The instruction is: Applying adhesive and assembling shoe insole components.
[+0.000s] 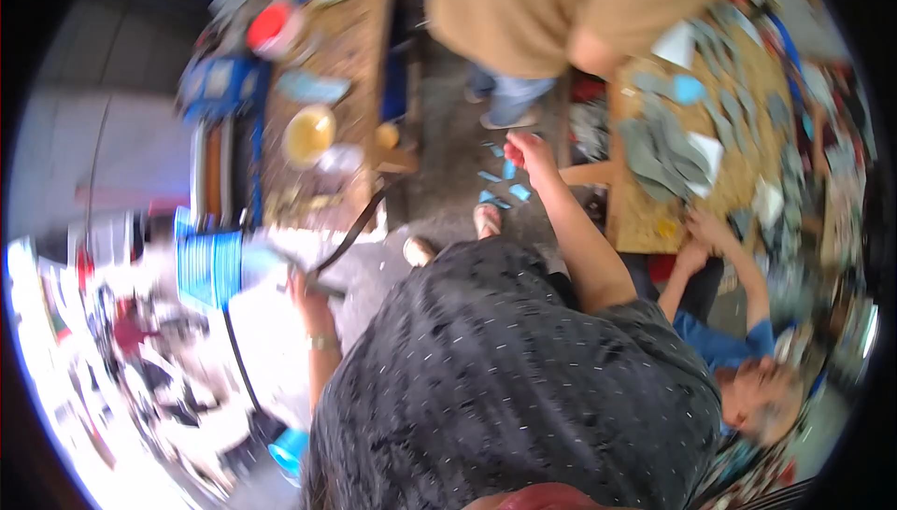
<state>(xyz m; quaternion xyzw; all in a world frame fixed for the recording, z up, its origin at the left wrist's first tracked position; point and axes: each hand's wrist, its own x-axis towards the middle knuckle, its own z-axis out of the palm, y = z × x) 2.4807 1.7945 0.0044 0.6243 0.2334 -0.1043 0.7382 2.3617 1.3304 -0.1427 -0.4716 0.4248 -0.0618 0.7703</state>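
My left hand (pixel 304 293), with a bracelet at the wrist, is low at the left and blurred. Its fingers are closed around something greyish that I cannot make out. A dark strap (pixel 355 230) runs from beside it up toward the left table. Just left of this hand is a blue ribbed object (pixel 210 269), too smeared to name. My right hand (pixel 531 153) is stretched forward over the floor with curled fingers, and nothing shows in it. Light blue scraps (pixel 509 170) lie on the floor below and beside it.
A wooden table (pixel 360 52) at the left bears a yellowish tub (pixel 310 134) and a red-lidded container (pixel 273 29). On the right table (pixel 635 220) lie grey cut pieces (pixel 659 150); a seated co-worker (pixel 738 351) has both hands at its edge. Another person (pixel 561 6) stands ahead.
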